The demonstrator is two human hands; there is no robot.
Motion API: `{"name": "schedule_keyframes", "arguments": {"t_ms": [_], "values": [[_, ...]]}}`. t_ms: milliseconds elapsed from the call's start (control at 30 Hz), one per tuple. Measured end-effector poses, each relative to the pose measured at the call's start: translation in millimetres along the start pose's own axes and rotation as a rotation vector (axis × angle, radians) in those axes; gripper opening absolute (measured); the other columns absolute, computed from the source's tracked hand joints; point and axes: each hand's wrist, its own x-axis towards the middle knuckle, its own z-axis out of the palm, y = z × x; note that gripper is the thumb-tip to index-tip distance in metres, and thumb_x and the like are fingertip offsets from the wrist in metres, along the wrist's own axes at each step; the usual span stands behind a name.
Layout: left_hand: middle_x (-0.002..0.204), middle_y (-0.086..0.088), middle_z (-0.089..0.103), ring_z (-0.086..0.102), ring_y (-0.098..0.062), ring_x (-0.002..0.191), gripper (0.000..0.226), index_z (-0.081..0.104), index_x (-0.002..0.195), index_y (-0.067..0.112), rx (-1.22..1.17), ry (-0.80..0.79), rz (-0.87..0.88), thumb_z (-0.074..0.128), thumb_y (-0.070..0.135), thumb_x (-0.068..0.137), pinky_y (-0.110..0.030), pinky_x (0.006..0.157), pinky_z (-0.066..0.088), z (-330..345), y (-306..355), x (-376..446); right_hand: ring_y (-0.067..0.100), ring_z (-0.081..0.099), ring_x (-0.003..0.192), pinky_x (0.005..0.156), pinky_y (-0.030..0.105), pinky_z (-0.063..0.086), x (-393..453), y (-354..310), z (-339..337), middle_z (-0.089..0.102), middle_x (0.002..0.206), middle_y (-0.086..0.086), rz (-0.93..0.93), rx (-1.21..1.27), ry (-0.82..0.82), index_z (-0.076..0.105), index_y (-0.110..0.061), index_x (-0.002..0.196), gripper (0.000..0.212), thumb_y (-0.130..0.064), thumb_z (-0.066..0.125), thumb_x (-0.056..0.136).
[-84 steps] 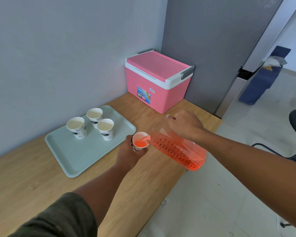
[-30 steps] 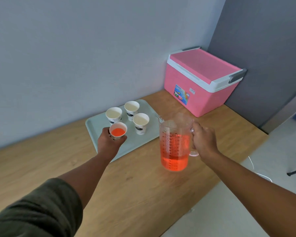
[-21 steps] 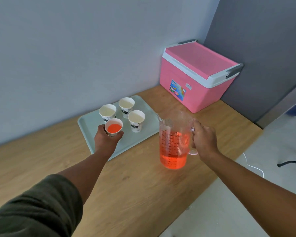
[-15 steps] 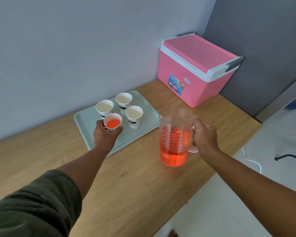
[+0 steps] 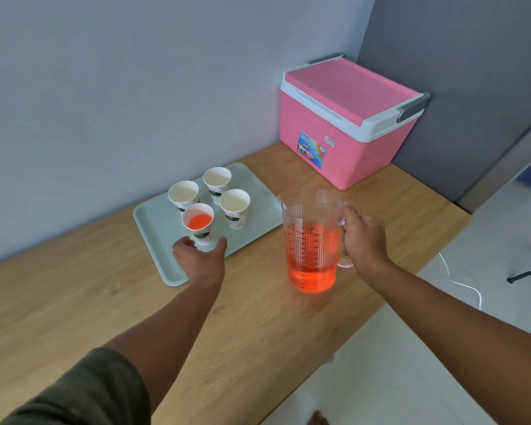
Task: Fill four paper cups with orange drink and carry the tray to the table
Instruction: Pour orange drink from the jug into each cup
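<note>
- While the jug (image 5: 311,243) is stood upright on the wooden counter (image 5: 258,317), its handle is gripped by the right hand (image 5: 364,237), with the fingers curled tight around it.
- Orange drink is seen in the lower half of the jug.
- Just beside the jug, a pale green tray (image 5: 154,228) is laid flat on the counter.
- Four paper cups are stood upright and close together on the tray.
- Orange drink is held only in the nearest cup (image 5: 198,222); the other three cups (image 5: 216,180) are seen with pale insides.
- The left hand (image 5: 200,260) is held at the base of the filled cup, thumb and fingers spread in a loose cradle; whether the cup is touched cannot be told.
- A pink cooler box (image 5: 347,118) is set in the corner, apart from the tray.
</note>
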Motion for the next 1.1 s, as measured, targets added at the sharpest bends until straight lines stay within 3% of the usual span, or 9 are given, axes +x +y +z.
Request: {"name": "schedule_keyframes", "arguments": {"t_ms": [133,267,367,500,633,700,800,933,1100], "values": [[0.123,-0.004,0.056,0.056,-0.023,0.114,0.074,0.048,0.129,0.012,0.025,-0.131,0.022,0.088,0.038,0.073,-0.042,0.099,0.050,19.6,-1.1,-24.3,0.020,0.045,0.051,0.062,0.039,0.040,-0.8,2.1,-11.8,0.045,0.036,-0.012,-0.008,-0.007,-0.027,0.060,-0.036,0.036,0.068,-0.042,0.054,0.104],[0.134,-0.004,0.054,0.053,-0.022,0.124,0.084,0.044,0.141,0.010,0.048,-0.206,0.070,0.086,0.040,0.076,-0.037,0.104,0.045,42.1,12.4,-29.6,0.017,0.043,0.047,0.057,0.036,0.040,0.1,7.2,-24.3,0.042,0.036,-0.011,-0.005,-0.026,-0.012,0.054,-0.028,0.035,0.071,-0.043,0.052,0.105],[0.129,-0.001,0.049,0.051,-0.022,0.119,0.087,0.043,0.141,0.007,0.039,-0.211,0.067,0.088,0.038,0.074,-0.036,0.103,0.043,58.2,30.0,-23.3,0.016,0.044,0.047,0.059,0.037,0.042,-0.2,8.0,-34.6,0.042,0.037,-0.011,-0.006,-0.049,0.007,0.053,-0.025,0.036,0.071,-0.046,0.051,0.104],[0.126,-0.008,0.053,0.057,-0.028,0.116,0.087,0.047,0.128,0.009,-0.009,-0.195,0.006,0.086,0.046,0.060,-0.046,0.101,0.049,78.7,44.0,-10.3,0.006,0.045,0.039,0.055,0.028,0.040,-1.7,9.4,-51.5,0.043,0.036,-0.013,-0.001,-0.050,0.052,0.057,-0.028,0.035,0.073,-0.040,0.052,0.106],[0.145,-0.012,0.045,0.045,-0.028,0.135,0.094,0.039,0.144,0.001,0.031,-0.091,-0.092,0.083,0.046,0.074,-0.028,0.098,0.032,90.9,55.6,-3.4,0.007,0.044,0.039,0.053,0.030,0.041,-3.1,12.4,-65.0,0.042,0.037,-0.013,-0.006,-0.070,0.070,0.057,-0.029,0.036,0.071,-0.043,0.052,0.106],[0.149,-0.010,0.043,0.043,-0.028,0.138,0.097,0.040,0.144,0.005,0.077,-0.028,-0.145,0.079,0.058,0.073,-0.034,0.108,0.031,92.9,58.3,6.6,0.011,0.044,0.043,0.055,0.032,0.042,-3.6,14.0,-71.6,0.042,0.038,-0.012,-0.012,-0.088,0.090,0.054,-0.026,0.037,0.072,-0.044,0.052,0.106],[0.141,-0.003,0.048,0.047,-0.027,0.131,0.110,0.042,0.136,0.016,0.048,-0.052,-0.194,0.067,0.080,0.050,-0.039,0.112,0.037,96.3,61.9,21.0,0.014,0.045,0.047,0.058,0.033,0.042,-6.7,16.1,-80.2,0.042,0.038,-0.012,-0.023,-0.101,0.103,0.055,-0.027,0.036,0.072,-0.044,0.052,0.106],[0.135,-0.001,0.055,0.055,-0.025,0.122,0.097,0.043,0.138,0.017,0.031,-0.091,-0.139,0.078,0.065,0.061,-0.034,0.103,0.041,101.6,65.3,24.7,0.013,0.045,0.048,0.058,0.032,0.041,-11.1,18.6,-86.0,0.044,0.039,-0.012,-0.018,-0.106,0.121,0.057,-0.030,0.037,0.071,-0.043,0.052,0.107],[0.123,-0.001,0.063,0.062,-0.023,0.114,0.083,0.050,0.133,0.013,-0.045,-0.218,0.128,0.089,0.041,0.065,-0.030,0.091,0.047,101.0,60.0,-1.2,0.013,0.044,0.046,0.057,0.035,0.041,-8.4,20.1,-90.5,0.043,0.041,-0.011,-0.049,-0.124,0.110,0.048,-0.019,0.042,0.069,-0.045,0.054,0.105]]}}
